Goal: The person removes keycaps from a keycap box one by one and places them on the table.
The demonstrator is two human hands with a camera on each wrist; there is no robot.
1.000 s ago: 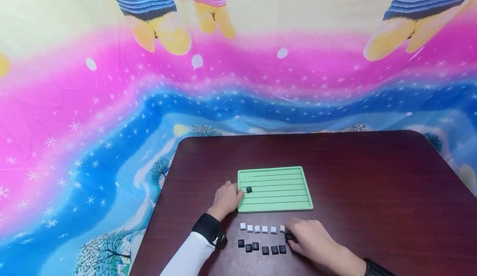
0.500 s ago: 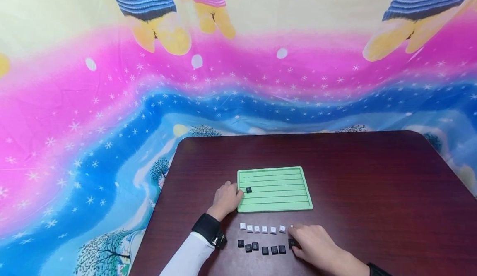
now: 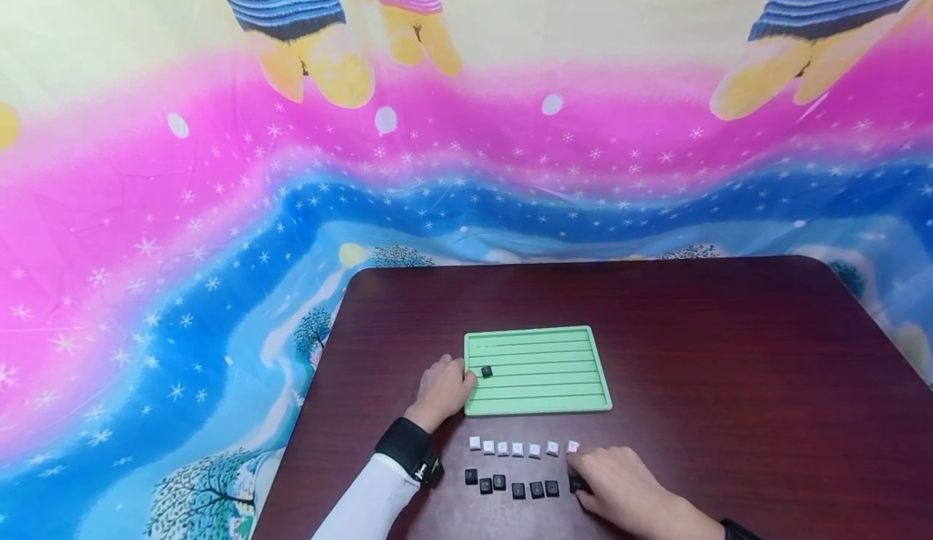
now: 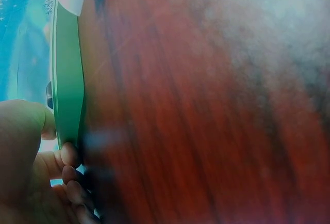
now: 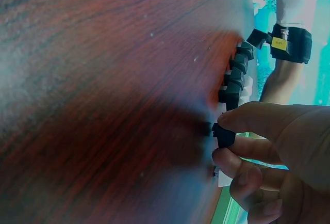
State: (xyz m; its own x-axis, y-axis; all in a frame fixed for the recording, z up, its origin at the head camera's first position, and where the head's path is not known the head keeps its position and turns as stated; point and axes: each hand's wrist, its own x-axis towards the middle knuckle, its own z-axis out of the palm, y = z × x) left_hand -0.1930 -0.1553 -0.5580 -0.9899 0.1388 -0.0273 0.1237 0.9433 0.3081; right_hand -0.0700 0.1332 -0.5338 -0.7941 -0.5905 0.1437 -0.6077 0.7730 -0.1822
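Note:
My left hand [image 3: 441,390] grips the left edge of a light green ridged tray [image 3: 554,368], thumb on one side of the rim and fingers on the other in the left wrist view. One black keycap [image 3: 487,372] lies in the tray near that thumb. Between thumb and finger my right hand [image 3: 618,479] pinches another black keycap [image 5: 224,136], low over the table or touching it; I cannot tell which. It is just right of a row of black keycaps [image 3: 537,489]. Behind that row runs a line of white keycaps [image 3: 517,448], the rightmost partly behind my right fingers.
The dark red-brown table [image 3: 729,362] extends around the tray and both rows. Behind it hangs a colourful printed cloth [image 3: 466,159]. A black band [image 3: 405,443] with a small device is on my left wrist.
My right hand has shifted right and slightly nearer with the pinched black keycap, uncovering the last white keycaps. The left hand and the tray stay in place.

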